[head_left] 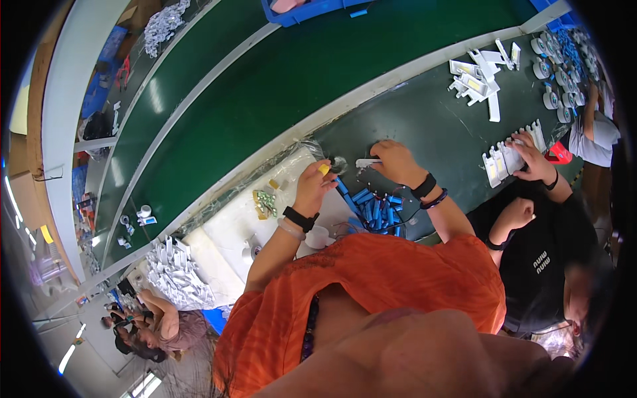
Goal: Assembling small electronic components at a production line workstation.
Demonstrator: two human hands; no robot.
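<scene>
My left hand [313, 189] is closed, and a small yellow piece [324, 169] sits pinched at its fingertips. Over the dark green bench [424, 113], my right hand [400, 162] grips a small white plastic part [367, 162] between thumb and fingers. Below and between the hands lies a heap of blue cylindrical cells [379, 211] with thin wires. A sheet of small green-and-white circuit boards [265, 203] rests on the white cover [229, 225], left of my left wrist. Near my left forearm stands a round white container [318, 237].
White plastic housings pile up at the far right [478, 79] and at the left [176, 272]. A co-worker's hand [529, 157] touches a row of white housings [504, 162]. Round white devices [561, 76] stand beyond. A raised rail [371, 93] borders the green conveyor belt [265, 113].
</scene>
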